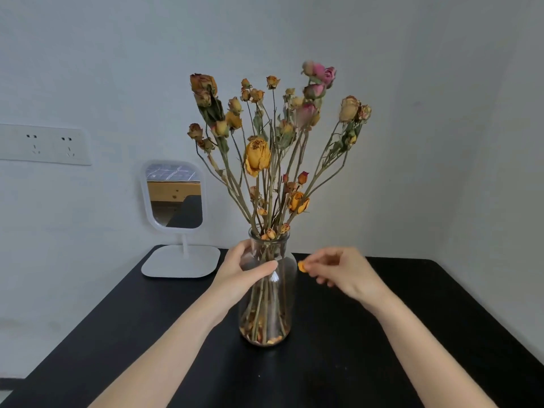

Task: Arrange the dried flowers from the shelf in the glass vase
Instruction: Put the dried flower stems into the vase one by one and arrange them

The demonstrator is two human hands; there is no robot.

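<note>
A clear glass vase (279,313) stands on the black table (382,348), near the middle. A bunch of dried flowers (259,156), mostly yellow and orange roses with a few pink ones at the top right, stands in it with stems fanned out. Loose petals lie at the bottom of the vase. My left hand (241,270) grips the vase's shoulder from the left, thumb across the front. Just right of the vase, my right hand (338,269) pinches a small orange petal (302,266) between thumb and fingertip.
A white-framed standing mirror (175,198) with a flat white base (182,262) sits at the table's back left corner. A wall socket strip (44,144) is on the left wall. Walls meet in a corner close behind the table on the right.
</note>
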